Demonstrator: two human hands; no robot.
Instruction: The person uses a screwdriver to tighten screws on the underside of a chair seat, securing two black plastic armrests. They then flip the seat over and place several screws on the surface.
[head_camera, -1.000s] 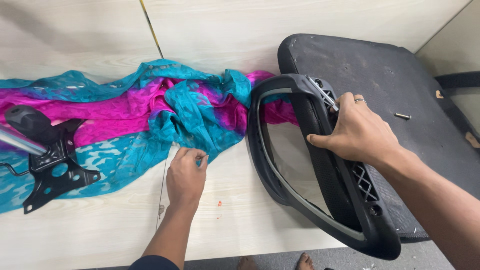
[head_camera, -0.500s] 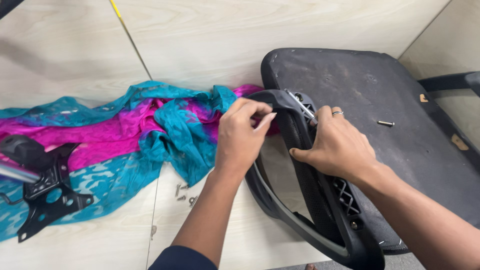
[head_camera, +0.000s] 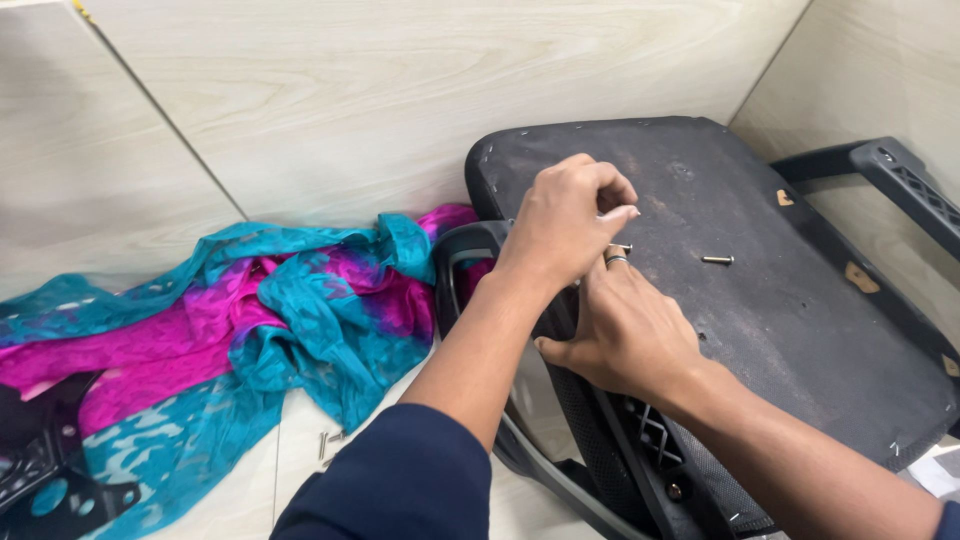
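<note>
Two bare hands met at the upper corner of the black plastic chair-back frame (head_camera: 600, 440), where it leaned against the upturned dark grey chair seat (head_camera: 800, 300). The left hand (head_camera: 570, 215) was curled into a loose fist with thumb and forefinger pinched together at the tip (whatever they gripped was too small to make out), held just over the joint, apparently so that the fingertips could work straight down into it. The right hand (head_camera: 625, 335), ringed on one finger, lay flat and spread on the frame's rim just below, pressing it and seemingly steadying it against the seat. A small silver screw (head_camera: 619, 247) showed just beside the ring, and another loose silver screw (head_camera: 717, 260) lay a little apart on the seat's rough underside, near enough to pick up. The seat stretched away to the right with much bare surface, its far edge close to a black armrest (head_camera: 905, 185) beside the pale wall. To the left of the frame a crumpled turquoise and magenta patterned cloth (head_camera: 250, 330) spread across the light wood-look floor (head_camera: 250, 130), touching the frame's outer curve; a few more small screws (head_camera: 328, 440) lay near its lower edge, and a black metal bracket (head_camera: 40, 460) rested on it at the far left. Floor beyond the cloth ran open toward the top.
</note>
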